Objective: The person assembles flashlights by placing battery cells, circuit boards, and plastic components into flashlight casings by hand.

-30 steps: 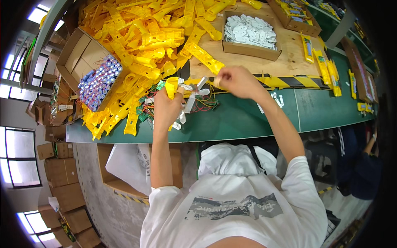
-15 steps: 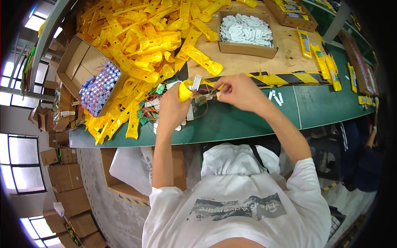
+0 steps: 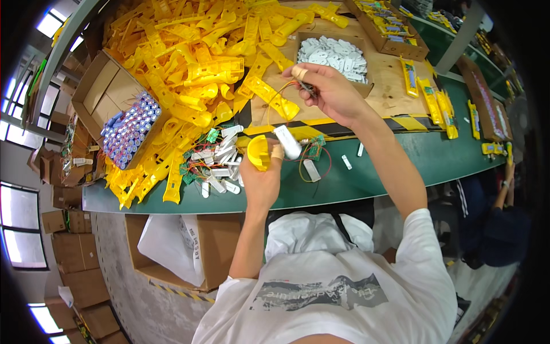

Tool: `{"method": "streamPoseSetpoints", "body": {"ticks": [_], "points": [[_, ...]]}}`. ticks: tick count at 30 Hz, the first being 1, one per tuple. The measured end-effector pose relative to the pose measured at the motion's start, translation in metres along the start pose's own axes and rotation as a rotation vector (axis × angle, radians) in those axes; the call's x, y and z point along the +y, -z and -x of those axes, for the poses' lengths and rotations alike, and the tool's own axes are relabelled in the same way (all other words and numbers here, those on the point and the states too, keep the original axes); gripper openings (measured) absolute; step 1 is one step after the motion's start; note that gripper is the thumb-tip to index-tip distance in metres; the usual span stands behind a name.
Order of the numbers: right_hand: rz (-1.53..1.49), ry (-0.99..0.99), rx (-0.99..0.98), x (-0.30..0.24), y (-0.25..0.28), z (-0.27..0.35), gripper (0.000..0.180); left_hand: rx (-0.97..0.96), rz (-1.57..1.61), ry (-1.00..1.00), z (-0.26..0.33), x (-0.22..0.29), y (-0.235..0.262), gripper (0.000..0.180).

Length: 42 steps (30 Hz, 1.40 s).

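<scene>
My left hand [image 3: 261, 182] is closed round a yellow plastic housing [image 3: 258, 151], its rounded open end facing up. Beside its fingertips is a white plastic piece [image 3: 287, 143], slightly blurred; whether the hand touches it I cannot tell. To the right of it, a green circuit board [image 3: 314, 149] with red and yellow wires and a white block [image 3: 311, 171] lies on the bench edge. Raised over the wooden board, my right hand [image 3: 332, 94] pinches thin wires [image 3: 281, 90] with a small dark part, mostly hidden by the fingers. A finger on each hand has a tan wrap.
A large heap of yellow housings [image 3: 189, 51] covers the back left. A carton of blue-wrapped cells [image 3: 133, 129] leans there. White parts with wired boards [image 3: 220, 163] are piled left of my left hand. Behind my right hand stands a box of white pieces [image 3: 335, 57]. Finished-looking yellow units [image 3: 432, 102] lie right.
My right hand has risen away from the left, lifting the wires. My left hand, still round the housing, has shifted right and nearer. The white piece and the circuit board now show clearly between them.
</scene>
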State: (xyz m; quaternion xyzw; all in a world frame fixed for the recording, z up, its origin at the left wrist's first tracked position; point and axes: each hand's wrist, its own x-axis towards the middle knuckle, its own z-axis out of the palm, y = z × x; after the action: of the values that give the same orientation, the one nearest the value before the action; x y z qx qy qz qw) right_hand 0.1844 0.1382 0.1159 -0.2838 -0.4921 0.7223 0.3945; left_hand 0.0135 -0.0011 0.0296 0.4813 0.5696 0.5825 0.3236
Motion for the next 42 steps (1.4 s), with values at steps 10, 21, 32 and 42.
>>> {"method": "streamPoseSetpoints", "body": {"ticks": [10, 21, 32, 42], "points": [[-0.189, 0.078, 0.032, -0.005, 0.011, 0.083, 0.027, -0.467, 0.829, 0.524, 0.011, 0.030, -0.060, 0.026], [0.603, -0.096, 0.008, 0.014, 0.038, 0.172, 0.043, -0.292, -0.061, -0.355, 0.014, 0.053, -0.066, 0.018], [1.008, 0.438, 0.307, 0.079, 0.013, 0.181, 0.018, -0.344, -0.069, -0.239, 0.048, 0.062, -0.068, 0.019], [0.729, 0.352, 0.416, 0.092, 0.004, 0.204, 0.024, -0.027, 0.323, -0.497, 0.046, 0.046, -0.079, 0.025]]}}
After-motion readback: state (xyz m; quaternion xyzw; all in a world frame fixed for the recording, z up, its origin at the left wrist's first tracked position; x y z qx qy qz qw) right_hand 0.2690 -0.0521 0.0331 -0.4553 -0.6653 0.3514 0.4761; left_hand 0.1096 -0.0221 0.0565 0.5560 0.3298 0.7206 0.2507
